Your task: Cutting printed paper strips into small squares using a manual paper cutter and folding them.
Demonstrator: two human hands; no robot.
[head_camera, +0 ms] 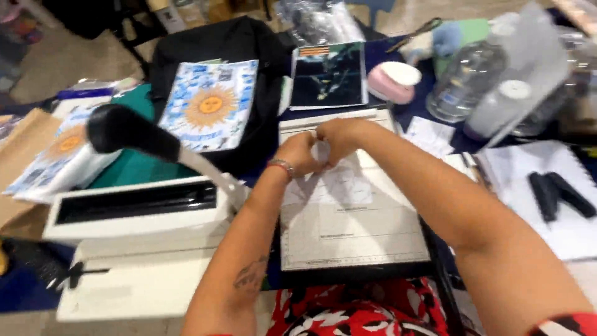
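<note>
1. Towards the left edge of the table [18, 292] stands a white binding machine [137, 242] with a black-knobbed lever [127, 130] raised above it.
2. Behind it, a sheet with a yellow sun on blue and white [210, 104] lies on a black bag [249, 43].
3. At the middle of the near edge sits a paper trimmer [351, 239] with a grey gridded bed and a sheet of white paper [342, 186] lying on it.
4. The left hand [298, 154], with a bracelet at the wrist, is over the far end of the trimmer, fingers curled together and pinching at the top of the paper.
5. The right hand [341, 134] presses right against it, also curled closed; motion blur hides what exactly the fingertips grip.
6. Beyond the hands lies a dark printed sheet [328, 76], then a pink and white round object [393, 82].
7. Near the far right corner stands a clear plastic bottle [463, 84].
8. At the right edge, a spiral notebook [550, 199] carries a black stapler-like tool [559, 194].
</note>
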